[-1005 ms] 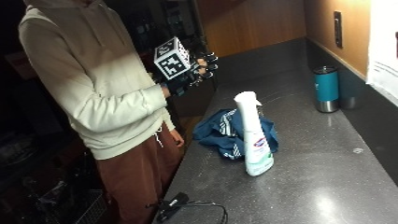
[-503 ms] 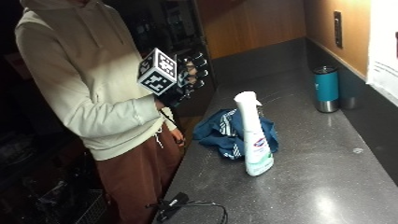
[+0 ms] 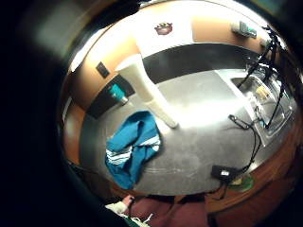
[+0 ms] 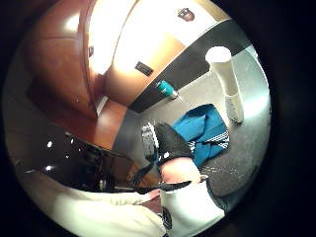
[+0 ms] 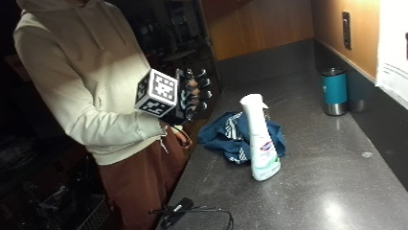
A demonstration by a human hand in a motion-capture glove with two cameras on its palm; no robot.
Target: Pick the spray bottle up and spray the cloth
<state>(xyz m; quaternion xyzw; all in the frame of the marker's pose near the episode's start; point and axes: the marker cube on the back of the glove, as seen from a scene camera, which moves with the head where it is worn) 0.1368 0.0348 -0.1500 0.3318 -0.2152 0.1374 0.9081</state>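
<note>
Though unseen outside, sink (image 3: 265, 101) beyond spray bottle (image 3: 147, 92).

Spray bottle (image 5: 261, 143): white, w/ printed label, white trigger head on top. Stood upright on the dark bench (image 5: 331, 191), well apart from the gloved right hand (image 5: 191, 96), out beyond its fingertips; untouched. Cloth (image 5: 236, 136): dark blue-teal w/ white stripes, lay crumpled in a loose heap on the bench, just beside and partly behind the bottle, betw. bottle and hand, nearer the bench edge; whether the two touched couldn't be told.
</note>
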